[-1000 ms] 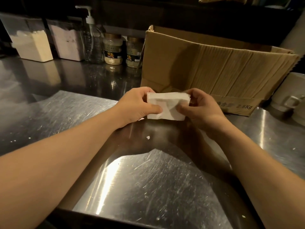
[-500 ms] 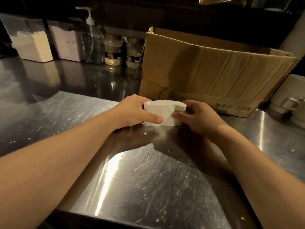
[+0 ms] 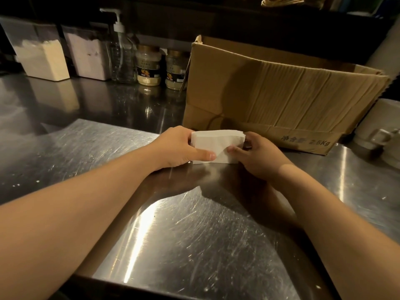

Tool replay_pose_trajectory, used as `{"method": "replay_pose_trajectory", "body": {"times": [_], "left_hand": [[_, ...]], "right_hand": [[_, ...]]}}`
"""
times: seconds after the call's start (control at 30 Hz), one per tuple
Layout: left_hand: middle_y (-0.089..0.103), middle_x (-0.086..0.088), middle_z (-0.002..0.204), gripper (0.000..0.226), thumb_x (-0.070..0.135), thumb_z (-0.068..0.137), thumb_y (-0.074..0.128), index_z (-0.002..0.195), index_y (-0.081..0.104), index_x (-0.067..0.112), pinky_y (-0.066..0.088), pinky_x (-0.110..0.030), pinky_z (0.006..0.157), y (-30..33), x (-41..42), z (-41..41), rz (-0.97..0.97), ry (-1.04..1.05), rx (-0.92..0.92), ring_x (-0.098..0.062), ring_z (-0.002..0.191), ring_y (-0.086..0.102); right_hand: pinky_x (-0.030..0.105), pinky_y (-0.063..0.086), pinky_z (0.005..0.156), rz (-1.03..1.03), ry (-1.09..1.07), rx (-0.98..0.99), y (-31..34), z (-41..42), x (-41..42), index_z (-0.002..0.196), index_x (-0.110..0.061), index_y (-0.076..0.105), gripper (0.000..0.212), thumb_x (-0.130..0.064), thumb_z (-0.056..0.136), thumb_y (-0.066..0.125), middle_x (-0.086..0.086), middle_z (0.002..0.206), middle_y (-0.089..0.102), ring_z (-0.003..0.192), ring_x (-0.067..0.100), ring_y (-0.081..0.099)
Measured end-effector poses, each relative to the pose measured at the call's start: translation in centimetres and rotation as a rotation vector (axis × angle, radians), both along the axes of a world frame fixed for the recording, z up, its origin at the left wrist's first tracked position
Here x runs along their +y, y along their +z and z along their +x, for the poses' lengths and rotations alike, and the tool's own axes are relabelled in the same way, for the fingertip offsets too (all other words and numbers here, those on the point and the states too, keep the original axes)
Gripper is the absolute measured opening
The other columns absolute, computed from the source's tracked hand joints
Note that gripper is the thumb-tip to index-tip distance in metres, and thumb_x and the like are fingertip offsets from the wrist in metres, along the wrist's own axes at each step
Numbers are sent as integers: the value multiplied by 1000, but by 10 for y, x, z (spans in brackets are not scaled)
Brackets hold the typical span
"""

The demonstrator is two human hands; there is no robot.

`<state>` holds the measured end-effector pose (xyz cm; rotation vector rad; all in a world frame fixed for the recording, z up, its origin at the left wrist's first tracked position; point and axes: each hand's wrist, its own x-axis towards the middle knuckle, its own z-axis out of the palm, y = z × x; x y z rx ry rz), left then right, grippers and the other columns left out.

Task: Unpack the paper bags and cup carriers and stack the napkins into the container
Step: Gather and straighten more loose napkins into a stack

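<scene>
A thick stack of white folded paper napkins (image 3: pixel 218 146) stood on edge on the scratched stainless-steel counter (image 3: pixel 194 239), just in front of the open brown cardboard box (image 3: pixel 281 94). The left hand (image 3: pixel 175 148) grasped its left end, thumb across the near face. The right hand (image 3: pixel 257 154) pinched its right end.

Both forearms are bare from the near edge of the view to the wrists, with no sleeve showing on either; the left hand (image 3: pixel 179 147) and right hand (image 3: pixel 260 158) are ungloved. The fingernails are short and unpainted.
</scene>
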<state>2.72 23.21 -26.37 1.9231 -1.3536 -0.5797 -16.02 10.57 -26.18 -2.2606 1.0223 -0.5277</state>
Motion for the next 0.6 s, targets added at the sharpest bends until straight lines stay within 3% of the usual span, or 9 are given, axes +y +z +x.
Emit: {"method": "replay_pose_trajectory", "body": {"times": [0.07, 0.13, 0.23, 0.37, 0.5, 0.6], "left_hand": [[71, 12, 102, 52, 53, 78, 83, 121, 69, 28, 54, -24, 78, -1, 0, 0, -8, -3, -15, -9, 97, 66], [70, 12, 105, 58, 52, 77, 85, 125, 67, 27, 53, -23, 78, -2, -1, 0, -13, -10, -27, -8, 99, 65], [68, 11, 107, 61, 52, 75, 86, 127, 66, 26, 56, -27, 84, -2, -1, -2, -19, -25, -47, -8, 102, 63], [67, 14, 103, 54, 54, 78, 82, 123, 65, 29, 56, -26, 82, -3, -1, -2, -28, -34, -65, -6, 98, 62], [65, 22, 96, 33, 52, 86, 76, 114, 63, 39, 50, -19, 72, -4, -3, -1, -41, -33, -81, -4, 92, 63], [66, 23, 99, 32, 51, 86, 77, 112, 61, 42, 52, -20, 76, -3, -1, -1, -51, -43, -55, -4, 96, 64]], "right_hand": [[56, 44, 104, -36, -54, 146, -1, 3, 0, 119, -34, 59, 57, -67, 74, 53, -9, 116, 68, 119, 24, 59], [58, 38, 110, -1, -52, 228, -2, 5, 1, 131, -35, 51, 52, -55, 84, 54, -4, 129, 62, 128, 28, 52], [59, 32, 115, 38, -16, 234, -1, 7, 7, 143, -34, 41, 63, -51, 84, 55, -1, 138, 57, 134, 26, 47], [56, 30, 117, 9, 7, 203, 1, 8, 12, 146, -32, 40, 52, -46, 98, 53, -3, 141, 56, 136, 23, 46], [36, 41, 107, 16, 43, 0, 0, 4, 11, 141, -31, 49, 48, -45, 97, 62, -9, 130, 63, 124, 16, 56], [36, 50, 104, 125, 27, -218, 0, 1, 11, 141, -23, 53, 58, -41, 90, 75, -11, 129, 64, 119, 13, 62]]}}
